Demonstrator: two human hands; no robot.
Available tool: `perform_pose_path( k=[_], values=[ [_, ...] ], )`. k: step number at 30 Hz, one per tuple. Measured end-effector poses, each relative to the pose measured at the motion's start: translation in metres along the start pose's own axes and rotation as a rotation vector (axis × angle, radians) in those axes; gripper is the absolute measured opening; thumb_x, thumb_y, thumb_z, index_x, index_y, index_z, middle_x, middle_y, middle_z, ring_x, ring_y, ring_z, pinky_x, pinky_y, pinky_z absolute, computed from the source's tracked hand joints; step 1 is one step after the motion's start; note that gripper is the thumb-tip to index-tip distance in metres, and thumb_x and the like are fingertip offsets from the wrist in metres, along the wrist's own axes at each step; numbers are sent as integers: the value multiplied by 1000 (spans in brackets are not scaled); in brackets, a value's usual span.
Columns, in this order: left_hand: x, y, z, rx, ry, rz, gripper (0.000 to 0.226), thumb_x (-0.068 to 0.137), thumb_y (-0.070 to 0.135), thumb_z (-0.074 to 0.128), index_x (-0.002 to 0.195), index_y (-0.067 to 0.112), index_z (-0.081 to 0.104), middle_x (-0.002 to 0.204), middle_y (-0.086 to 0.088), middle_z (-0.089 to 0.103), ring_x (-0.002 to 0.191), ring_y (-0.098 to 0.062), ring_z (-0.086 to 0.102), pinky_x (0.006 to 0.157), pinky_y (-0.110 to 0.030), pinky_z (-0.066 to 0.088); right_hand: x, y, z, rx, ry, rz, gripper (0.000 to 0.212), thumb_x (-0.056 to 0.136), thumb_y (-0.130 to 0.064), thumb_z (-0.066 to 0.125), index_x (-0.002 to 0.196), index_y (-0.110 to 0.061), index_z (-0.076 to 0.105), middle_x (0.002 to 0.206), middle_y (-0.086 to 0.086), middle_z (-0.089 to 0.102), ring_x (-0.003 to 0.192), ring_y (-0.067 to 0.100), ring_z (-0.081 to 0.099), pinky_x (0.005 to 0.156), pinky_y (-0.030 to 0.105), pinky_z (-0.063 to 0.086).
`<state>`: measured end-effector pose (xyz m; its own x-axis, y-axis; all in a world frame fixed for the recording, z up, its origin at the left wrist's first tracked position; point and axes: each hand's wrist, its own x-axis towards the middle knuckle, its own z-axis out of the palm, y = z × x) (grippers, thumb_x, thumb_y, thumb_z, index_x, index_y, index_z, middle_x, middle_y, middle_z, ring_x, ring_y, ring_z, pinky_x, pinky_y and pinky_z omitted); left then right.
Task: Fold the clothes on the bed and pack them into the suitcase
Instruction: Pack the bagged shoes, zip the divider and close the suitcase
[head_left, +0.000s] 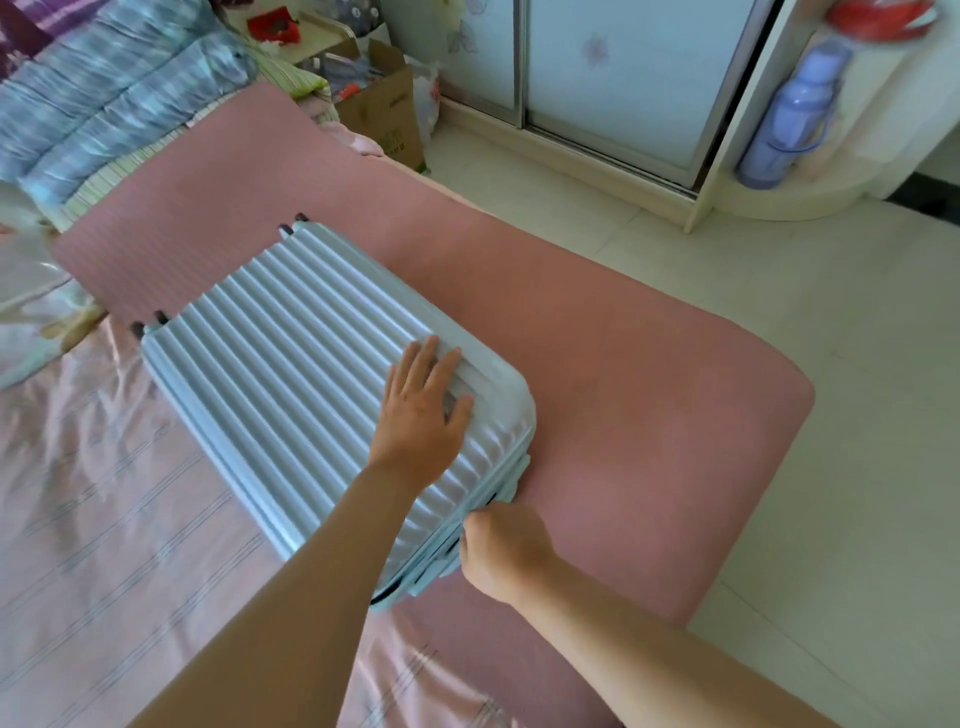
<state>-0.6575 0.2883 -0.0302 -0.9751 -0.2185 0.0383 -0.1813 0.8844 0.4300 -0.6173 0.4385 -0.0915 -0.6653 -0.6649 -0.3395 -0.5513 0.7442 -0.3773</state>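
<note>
Suitcase (291, 374), pale blue ribbed hard shell, is lying closed at frame centre on pink-sheeted bed (649, 374). Left hand (423, 410) is pressing flat on its lid, fingers straight, slightly apart. Right hand (501, 551) is gripping its side seam, fingers curled.

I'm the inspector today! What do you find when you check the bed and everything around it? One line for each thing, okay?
Surface: bed with a shiny pink sheet; a plain pink mat lies along its right side.
Job's things: light blue ribbed suitcase lies flat and closed on the bed, wheels at its far end.
Clutter: blue quilt bunched at the far end of the bed; open cardboard box on the floor beside it.
Hands: left hand rests flat on the suitcase's top; right hand is curled at its side seam, seemingly gripping something there.
Cables: nothing seen.
Surroundings: sliding doors, a purple flask on a shelf, pale floor.
</note>
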Motion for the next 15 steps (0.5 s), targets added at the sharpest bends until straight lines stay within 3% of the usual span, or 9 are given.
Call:
perform_pose_path(
  k=[2,4,6,8,10,11,13,15],
  values=[
    [-35,-15,-17,-119,107,35,45,94,17,56,139,16,52,147,-1,45,140,-20,33,117,-42,29,-5,-27,13,10,11,48,36,99,-21,45,64,-17,36,66,-2,44,68,24,50,61,31,40],
    [-80,-36,-26,-47,413,-37,26,86,9,59,112,13,62,114,-3,59,110,-23,50,97,-41,41,-11,-49,21,0,19,69,29,99,-24,47,72,-15,46,75,3,52,70,24,52,62,30,40],
    [-124,-55,-32,-90,645,-323,14,81,9,56,94,12,54,95,-5,55,94,-28,48,80,-39,38,-19,-80,29,-47,-34,40,18,98,-22,50,84,-12,57,86,9,62,76,27,58,63,29,38],
    [-159,-80,-29,-360,670,-774,10,83,10,50,93,10,47,92,-7,53,89,-33,49,71,-38,34,-27,-114,46,-89,-107,18,19,95,-13,51,76,-12,51,87,8,63,85,28,63,60,27,37],
    [-185,-106,-19,-537,352,-1208,20,84,15,46,99,4,54,89,-10,60,81,-35,56,69,-38,42,-28,-138,59,-46,-102,80,29,94,-11,50,67,-16,40,80,4,58,87,28,63,60,27,38],
    [-197,-117,-14,-621,110,-1276,26,82,16,45,100,1,58,86,-12,63,74,-33,60,67,-36,46,-27,-145,63,-13,-72,116,27,96,-14,49,70,-16,42,77,0,54,85,27,62,63,28,40],
    [-214,-124,-8,-895,-273,-1187,21,88,17,50,96,2,62,79,-10,66,62,-26,59,60,-29,45,-26,-149,68,7,-18,148,16,98,-19,50,83,-15,54,78,-2,56,83,25,61,65,27,38],
    [-218,-120,-4,-1037,-456,-1011,31,94,38,58,89,7,66,76,-7,66,61,-22,60,61,-28,49,-27,-147,71,-74,5,104,18,98,-21,49,93,-13,64,92,2,69,88,25,66,65,28,39]
  ],
)
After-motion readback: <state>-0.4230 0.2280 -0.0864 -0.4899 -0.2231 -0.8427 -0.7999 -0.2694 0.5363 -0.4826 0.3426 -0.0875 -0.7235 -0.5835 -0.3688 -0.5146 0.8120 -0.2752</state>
